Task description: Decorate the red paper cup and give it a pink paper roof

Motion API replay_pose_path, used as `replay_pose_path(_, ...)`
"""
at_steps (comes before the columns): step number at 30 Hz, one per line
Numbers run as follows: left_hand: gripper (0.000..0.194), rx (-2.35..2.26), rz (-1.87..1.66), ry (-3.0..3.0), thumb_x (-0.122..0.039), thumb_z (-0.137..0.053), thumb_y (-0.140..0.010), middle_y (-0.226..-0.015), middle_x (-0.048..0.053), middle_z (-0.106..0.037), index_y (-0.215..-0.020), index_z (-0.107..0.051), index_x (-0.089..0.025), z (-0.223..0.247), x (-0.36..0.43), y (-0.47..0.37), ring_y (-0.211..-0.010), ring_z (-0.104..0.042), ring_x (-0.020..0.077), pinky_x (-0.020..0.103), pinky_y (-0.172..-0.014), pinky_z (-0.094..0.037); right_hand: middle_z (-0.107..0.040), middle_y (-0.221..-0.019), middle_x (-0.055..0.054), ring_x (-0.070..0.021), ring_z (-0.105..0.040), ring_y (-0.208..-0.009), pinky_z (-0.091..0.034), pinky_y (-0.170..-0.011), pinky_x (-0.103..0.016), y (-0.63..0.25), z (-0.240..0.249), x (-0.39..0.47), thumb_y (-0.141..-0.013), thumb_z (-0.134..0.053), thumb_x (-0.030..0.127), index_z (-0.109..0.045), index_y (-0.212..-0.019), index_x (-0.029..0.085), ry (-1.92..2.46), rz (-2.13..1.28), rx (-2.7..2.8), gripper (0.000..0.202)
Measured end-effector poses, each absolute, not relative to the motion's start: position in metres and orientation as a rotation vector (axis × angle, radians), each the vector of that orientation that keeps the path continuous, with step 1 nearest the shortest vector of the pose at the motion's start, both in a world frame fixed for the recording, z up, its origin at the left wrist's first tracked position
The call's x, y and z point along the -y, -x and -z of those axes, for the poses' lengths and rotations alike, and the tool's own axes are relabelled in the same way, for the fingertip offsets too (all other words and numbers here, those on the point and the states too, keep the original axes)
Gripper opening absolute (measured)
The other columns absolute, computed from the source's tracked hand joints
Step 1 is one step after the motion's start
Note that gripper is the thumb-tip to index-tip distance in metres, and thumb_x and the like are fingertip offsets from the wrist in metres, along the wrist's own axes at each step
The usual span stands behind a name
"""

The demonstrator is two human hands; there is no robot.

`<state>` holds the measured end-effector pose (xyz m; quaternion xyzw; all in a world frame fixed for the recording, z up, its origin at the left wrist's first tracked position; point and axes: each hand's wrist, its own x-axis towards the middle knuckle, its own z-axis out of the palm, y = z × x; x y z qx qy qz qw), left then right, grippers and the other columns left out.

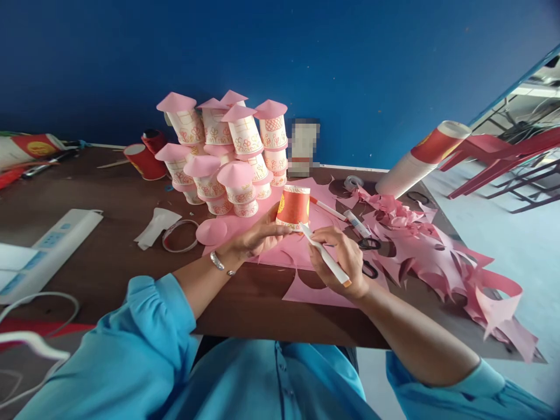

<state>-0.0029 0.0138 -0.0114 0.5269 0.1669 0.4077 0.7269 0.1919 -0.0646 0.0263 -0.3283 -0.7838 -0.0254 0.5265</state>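
Note:
My left hand (265, 234) is closed around the lower left side of a red and white paper cup (293, 204). Marks in red line drawing show along the cup's pale edges. In my right hand (339, 256), closed fingers pinch a long white strip-like piece (330, 263) with an orange end; its exact kind is unclear. Its far tip meets the cup's lower edge. Beneath both hands lies pink paper (312, 286) with curved cut-outs. Beyond the cup, to the left, stand stacked paper cups (245, 137) with flower drawings and pink cone roofs (236, 174).
To the right are a marker (328, 208), a glue stick (356, 224), black-handled scissors (371, 244), pink scraps (437, 256) and a tall cup stack (406, 175). Tape (180, 235), a flat pink cone (211, 231), red cups (146, 162) and a white power strip (52, 251) lie left.

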Motion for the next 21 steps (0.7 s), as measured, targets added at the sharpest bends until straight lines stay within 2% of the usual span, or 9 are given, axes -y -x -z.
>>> replay_pose_path(3,0.061,-0.355,-0.828,-1.144,-0.032,-0.079,-0.087,-0.111,0.005,-0.077,-0.144,-0.060,-0.033,0.013,-0.015,0.004,-0.115,-0.071,0.0284,0.046,-0.099,-0.055,-0.075,-0.086,-0.006,-0.0197,-0.075,-0.074,-0.062,-0.066,-0.030,-0.195,-0.026,0.065,-0.093,-0.065,0.009,-0.060,-0.115,0.020,0.675,0.146,1.935,0.025)
replay_pose_path(8,0.069,-0.364,-0.824,-1.158,-0.034,-0.081,-0.085,-0.122,0.008,-0.076,-0.149,-0.056,-0.033,0.015,-0.016,0.005,-0.126,-0.068,0.0334,0.050,-0.106,-0.053,-0.076,-0.086,-0.006,-0.0191,-0.075,-0.074,-0.063,-0.067,-0.029,-0.198,-0.026,0.065,-0.094,-0.065,0.009,-0.060,-0.116,0.020,0.690,0.154,1.968,0.025)
replay_pose_path(14,0.060,-0.427,-0.820,-1.246,-0.030,-0.079,-0.088,-0.137,0.006,-0.071,-0.145,-0.059,-0.033,0.004,-0.013,0.006,-0.133,-0.062,0.0304,0.048,-0.112,-0.050,-0.076,-0.086,-0.006,-0.0199,-0.077,-0.075,-0.061,-0.065,-0.029,-0.199,-0.024,0.063,-0.095,-0.064,0.009,-0.062,-0.116,0.020,0.704,0.102,1.961,0.023)
replay_pose_path(17,0.053,-0.497,-0.819,-1.281,-0.033,-0.081,-0.087,-0.138,0.004,-0.070,-0.138,-0.064,-0.035,-0.003,-0.012,0.007,-0.129,-0.063,0.0290,0.046,-0.111,-0.051,-0.076,-0.086,-0.005,-0.0194,-0.077,-0.074,-0.061,-0.065,-0.029,-0.198,-0.025,0.063,-0.096,-0.063,0.010,-0.061,-0.114,0.021,0.733,0.088,1.967,0.021)
replay_pose_path(21,0.057,-0.546,-0.806,-1.294,-0.038,-0.082,-0.084,-0.131,0.003,-0.072,-0.138,-0.065,-0.039,-0.010,-0.011,0.006,-0.129,-0.062,0.0318,0.047,-0.108,-0.052,-0.076,-0.084,-0.005,-0.0190,-0.076,-0.073,-0.061,-0.064,-0.028,-0.199,-0.025,0.063,-0.097,-0.062,0.012,-0.060,-0.114,0.021,0.748,0.100,1.980,0.019)
